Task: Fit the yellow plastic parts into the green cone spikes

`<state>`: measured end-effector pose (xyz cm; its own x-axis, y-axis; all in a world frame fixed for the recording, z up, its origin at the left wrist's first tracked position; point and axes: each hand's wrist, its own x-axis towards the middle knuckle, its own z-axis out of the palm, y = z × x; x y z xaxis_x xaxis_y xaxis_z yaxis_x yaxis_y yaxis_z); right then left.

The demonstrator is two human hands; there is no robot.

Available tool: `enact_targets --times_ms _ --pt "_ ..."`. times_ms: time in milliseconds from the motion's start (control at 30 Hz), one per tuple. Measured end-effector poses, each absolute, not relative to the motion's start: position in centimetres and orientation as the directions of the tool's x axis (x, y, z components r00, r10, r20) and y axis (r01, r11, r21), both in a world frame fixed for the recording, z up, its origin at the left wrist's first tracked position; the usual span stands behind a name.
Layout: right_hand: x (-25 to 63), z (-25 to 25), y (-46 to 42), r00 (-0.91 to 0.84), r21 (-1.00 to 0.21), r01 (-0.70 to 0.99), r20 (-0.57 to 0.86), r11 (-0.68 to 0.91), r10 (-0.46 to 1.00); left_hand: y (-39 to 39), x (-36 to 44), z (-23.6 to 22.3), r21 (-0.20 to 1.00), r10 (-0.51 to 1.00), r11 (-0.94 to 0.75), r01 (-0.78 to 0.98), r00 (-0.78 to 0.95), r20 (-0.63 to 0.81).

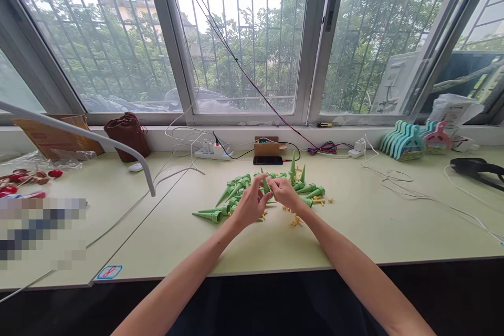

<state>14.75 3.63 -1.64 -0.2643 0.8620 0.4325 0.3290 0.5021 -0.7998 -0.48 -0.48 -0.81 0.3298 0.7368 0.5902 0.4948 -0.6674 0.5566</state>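
Note:
A green plastic watering spike (265,185) is between my two hands, just above the table. My left hand (251,203) is closed around its side with thumb and fingers. On the other side, my right hand (285,193) has its fingers pinched together against the spike; any small part inside that pinch is hidden. Many more green spikes lie around my hands, among them a lying spike (212,216) at the left. An upright spike (292,169) stands behind my right hand. Small yellow plastic pieces (296,220) lie near my right wrist.
Behind the spikes are a phone (268,160) and a small cardboard box (266,150). A power strip (214,154) and cables run along the wall. Hangers (403,142) stand at right; a brown pouch (126,139) and a white curved tube (98,136) are at left.

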Motion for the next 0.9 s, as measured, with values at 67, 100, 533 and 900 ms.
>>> enact_targets --times_ms 67,100,533,900 --pt "14.74 -1.69 3.70 -0.256 -0.808 0.329 0.422 0.489 0.870 -0.47 -0.61 -0.85 0.504 0.718 -0.683 0.529 0.358 0.597" --pt "14.73 -1.71 3.73 -0.251 -0.811 0.331 0.417 0.482 0.874 -0.46 -0.69 -0.86 0.473 0.708 -0.691 0.547 0.377 0.598" --pt "14.22 -1.45 3.58 -0.178 -0.836 0.289 0.431 0.466 0.885 -0.68 -0.53 -0.59 0.430 0.673 -0.710 0.557 0.359 0.646" --pt "14.40 -1.84 4.00 -0.023 -0.851 0.214 0.487 0.480 0.873 -0.48 -0.03 0.01 0.662 0.758 -0.609 0.438 0.075 0.648"
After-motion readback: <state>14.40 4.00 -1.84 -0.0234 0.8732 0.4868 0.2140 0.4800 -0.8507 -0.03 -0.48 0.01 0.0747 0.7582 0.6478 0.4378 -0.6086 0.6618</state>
